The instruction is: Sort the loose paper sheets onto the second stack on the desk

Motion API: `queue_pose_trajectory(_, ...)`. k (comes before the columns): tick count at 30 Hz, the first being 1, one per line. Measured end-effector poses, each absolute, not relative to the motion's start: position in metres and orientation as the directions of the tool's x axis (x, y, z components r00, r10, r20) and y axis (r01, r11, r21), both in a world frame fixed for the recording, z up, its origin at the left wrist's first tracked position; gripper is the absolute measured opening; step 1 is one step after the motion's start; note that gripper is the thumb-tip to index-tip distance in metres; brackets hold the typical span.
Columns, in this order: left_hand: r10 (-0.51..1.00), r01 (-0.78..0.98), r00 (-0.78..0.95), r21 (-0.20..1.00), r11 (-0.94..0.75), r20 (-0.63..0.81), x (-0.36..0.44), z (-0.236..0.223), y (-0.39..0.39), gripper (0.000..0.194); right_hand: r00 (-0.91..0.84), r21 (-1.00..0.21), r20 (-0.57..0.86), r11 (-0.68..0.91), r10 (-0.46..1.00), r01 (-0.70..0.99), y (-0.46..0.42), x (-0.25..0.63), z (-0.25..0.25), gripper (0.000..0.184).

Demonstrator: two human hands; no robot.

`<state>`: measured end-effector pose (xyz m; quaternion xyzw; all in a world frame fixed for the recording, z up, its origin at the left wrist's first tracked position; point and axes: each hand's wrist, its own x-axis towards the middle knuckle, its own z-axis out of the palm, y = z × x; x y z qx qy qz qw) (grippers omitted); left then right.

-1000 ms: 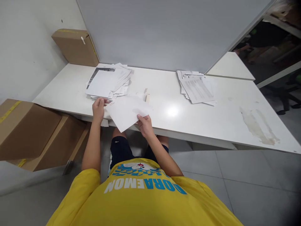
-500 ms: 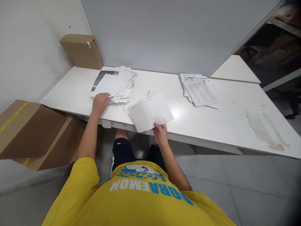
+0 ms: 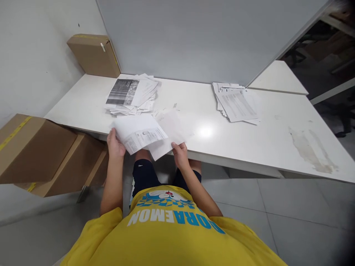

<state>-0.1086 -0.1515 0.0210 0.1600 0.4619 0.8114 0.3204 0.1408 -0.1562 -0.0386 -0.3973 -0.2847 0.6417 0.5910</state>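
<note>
Before you: white surface point(image 3: 191, 99) with reflected light point(image 3: 206, 132); grey panel point(image 3: 180, 40) behind; pale wall point(image 3: 39, 51), your left; grey tiled floor point(image 3: 241, 207).

My left fingers point(image 3: 112, 135) pinch a printed sheet point(image 3: 138, 127) at its left end; it bows, plain white on the far part, small grey print, unreadable, along the near part. Its right end overlaps a plain sheet point(image 3: 175, 127), pale and blank-looking, which my right fingers point(image 3: 175, 147) grip, its near corner jutting past the desk point(image 3: 191, 105).
</note>
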Motion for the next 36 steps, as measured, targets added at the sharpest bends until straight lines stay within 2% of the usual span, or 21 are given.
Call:
queue_pose_trajectory(2, 0.699, -0.465, -0.696, 0.845, -0.264, -0.165, -0.095, 0.006, -0.158, 0.012, -0.032, -0.818, -0.188, -0.175, 0.982, -0.548, -0.159, 0.129, -0.037, 0.032)
queue_pose_trajectory(4, 0.710, -0.497, -0.667, 0.844, -0.201, -0.224, -0.082, -0.007, -0.165, 0.011, -0.063, -0.797, -0.174, -0.178, 0.983, -0.577, -0.162, 0.121, -0.036, 0.033)
queue_pose_trajectory(8, 0.717, -0.490, -0.640, 0.865, -0.104, -0.277, -0.063, -0.026, -0.180, 0.017, -0.103, -0.771, -0.145, -0.177, 0.984, -0.611, -0.167, 0.113, -0.038, 0.033)
queue_pose_trajectory(13, 0.802, -0.468, -0.511, 0.883, 0.043, -0.310, -0.053, -0.043, -0.192, 0.029, -0.136, -0.759, -0.175, -0.222, 0.975, -0.612, -0.174, 0.115, -0.047, 0.030)
queue_pose_trajectory(16, 0.821, -0.454, -0.504, 0.891, 0.014, -0.270, -0.051, -0.051, -0.191, 0.036, -0.157, -0.752, -0.194, -0.249, 0.968, -0.610, -0.177, 0.122, -0.054, 0.030)
queue_pose_trajectory(20, 0.790, -0.335, -0.573, 0.942, 0.017, -0.218, -0.054, -0.059, -0.190, 0.044, -0.273, -0.711, -0.248, -0.366, 0.930, -0.600, -0.176, 0.140, -0.061, 0.025)
queue_pose_trajectory(23, 0.813, -0.238, -0.564, 0.971, 0.009, -0.146, -0.059, -0.061, -0.190, 0.057, -0.323, -0.666, -0.280, -0.425, 0.904, -0.613, -0.171, 0.154, -0.060, 0.045)
queue_pose_trajectory(26, 0.845, -0.217, -0.527, 0.975, -0.038, -0.085, -0.065, -0.059, -0.192, 0.071, -0.319, -0.667, -0.271, -0.416, 0.908, -0.618, -0.167, 0.160, -0.058, 0.062)
queue_pose_trajectory(29, 0.870, -0.238, -0.491, 0.968, -0.081, -0.047, -0.070, -0.050, -0.197, 0.072, -0.302, -0.718, -0.270, -0.401, 0.914, -0.569, -0.164, 0.165, -0.054, 0.063)
queue_pose_trajectory(32, 0.888, -0.194, -0.456, 0.967, -0.164, 0.060, -0.071, -0.027, -0.196, 0.069, -0.302, -0.824, -0.250, -0.366, 0.920, -0.433, -0.156, 0.179, -0.043, 0.052)
queue_pose_trajectory(36, 0.891, -0.105, -0.407, 0.958, -0.266, 0.202, -0.062, 0.019, -0.169, 0.072, -0.267, -0.937, -0.064, -0.150, 0.962, -0.316, -0.129, 0.216, -0.013, 0.043)
